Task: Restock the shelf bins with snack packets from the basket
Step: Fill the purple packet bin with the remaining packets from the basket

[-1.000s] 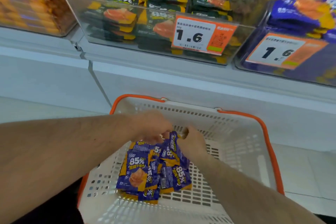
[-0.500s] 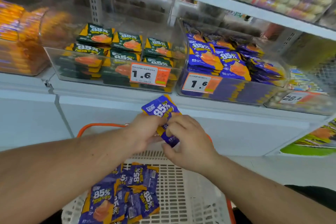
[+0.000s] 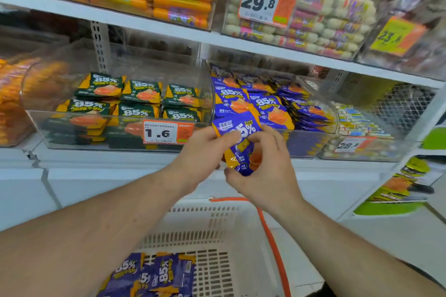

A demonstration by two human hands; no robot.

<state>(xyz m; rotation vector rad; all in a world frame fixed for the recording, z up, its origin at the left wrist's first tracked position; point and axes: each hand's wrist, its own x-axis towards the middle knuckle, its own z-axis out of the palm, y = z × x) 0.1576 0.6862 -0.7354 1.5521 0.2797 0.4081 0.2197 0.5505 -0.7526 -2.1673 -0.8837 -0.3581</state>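
Holding a blue packet [image 3: 237, 144] at frame centre, left hand [image 3: 205, 152] and right hand [image 3: 263, 166] fingers pinch it just before the blue bin [image 3: 311, 144]. Risk: slippery foil drops, or lands in the green bin [image 3: 72, 128].

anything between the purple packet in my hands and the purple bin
Only the bin's clear front wall, which stands right behind the packet. Both hands, left and right, hold the packet just below the rim; the bin is open on top, so lifting over the rim looks clear.
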